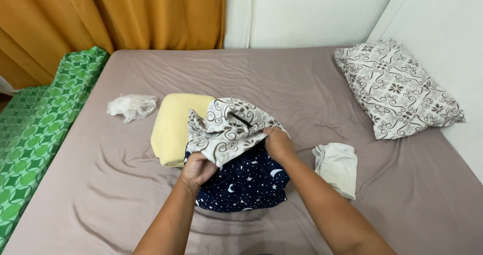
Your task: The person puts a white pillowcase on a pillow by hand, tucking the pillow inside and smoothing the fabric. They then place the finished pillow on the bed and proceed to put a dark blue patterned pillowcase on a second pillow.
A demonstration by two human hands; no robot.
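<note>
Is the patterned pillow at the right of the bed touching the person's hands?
No, the patterned pillow lies apart by the wall, while both hands, left hand and right hand, grip a patterned pillowcase.

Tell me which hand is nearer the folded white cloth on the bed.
Right. The right hand sits just left of the folded white cloth; the left hand is farther left, gripping the patterned pillowcase.

Both hands (198, 168) grip patterned pillowcase (226, 126) over pillow (246, 182).
</note>
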